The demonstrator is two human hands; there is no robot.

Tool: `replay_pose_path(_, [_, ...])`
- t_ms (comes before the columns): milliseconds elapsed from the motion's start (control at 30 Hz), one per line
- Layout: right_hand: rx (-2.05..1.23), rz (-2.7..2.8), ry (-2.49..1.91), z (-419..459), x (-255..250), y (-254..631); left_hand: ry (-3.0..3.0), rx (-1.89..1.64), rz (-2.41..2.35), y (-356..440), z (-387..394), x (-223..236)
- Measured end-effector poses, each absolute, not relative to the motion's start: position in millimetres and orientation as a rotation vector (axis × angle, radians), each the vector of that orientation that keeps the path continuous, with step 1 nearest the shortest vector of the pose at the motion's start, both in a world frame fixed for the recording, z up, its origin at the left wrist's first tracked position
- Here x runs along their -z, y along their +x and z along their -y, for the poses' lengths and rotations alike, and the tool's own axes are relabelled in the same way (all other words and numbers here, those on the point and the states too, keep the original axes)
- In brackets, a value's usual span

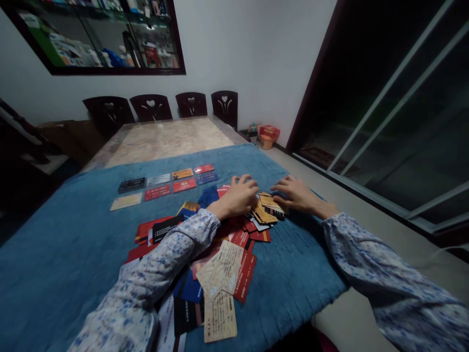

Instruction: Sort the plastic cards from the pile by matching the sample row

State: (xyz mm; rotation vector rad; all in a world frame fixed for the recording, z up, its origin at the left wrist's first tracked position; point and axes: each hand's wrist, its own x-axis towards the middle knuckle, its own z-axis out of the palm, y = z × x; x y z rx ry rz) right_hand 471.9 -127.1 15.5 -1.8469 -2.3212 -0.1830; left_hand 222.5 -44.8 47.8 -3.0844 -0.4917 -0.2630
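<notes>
Over the right part of a loose heap of cards, my left hand [238, 195] is open, its fingers bent and apart. My right hand [296, 195] is open too, with its thumb side at the edge of some yellow cards [269, 201] and its fingers spread. Between the hands these cards overlap a black card and others. Nearer to me lie beige cards [227, 266] over a red card [245, 278], with blue and black cards [187, 313] beside them. My left forearm covers part of the heap, where red cards and a black card [164, 230] show.
Several cards, among them a red card [184, 185] and an orange card [182, 174], lie in rows on the blue cloth [73, 244]. Beyond it is the bare marble tabletop [164, 139]. Dark chairs [191, 104] stand behind. The table's right edge is close to my right arm.
</notes>
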Motion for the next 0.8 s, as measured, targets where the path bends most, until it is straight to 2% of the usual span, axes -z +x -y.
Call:
replay_pose_path(333, [0.226,2.312,-1.754,148,-8,467,-3.126,0.219,0.371,240,51,-31])
replay_pose_path(800, [0.139,2.348,-1.638,147,-9,453,-3.168,0.202,0.413,234,49,-34])
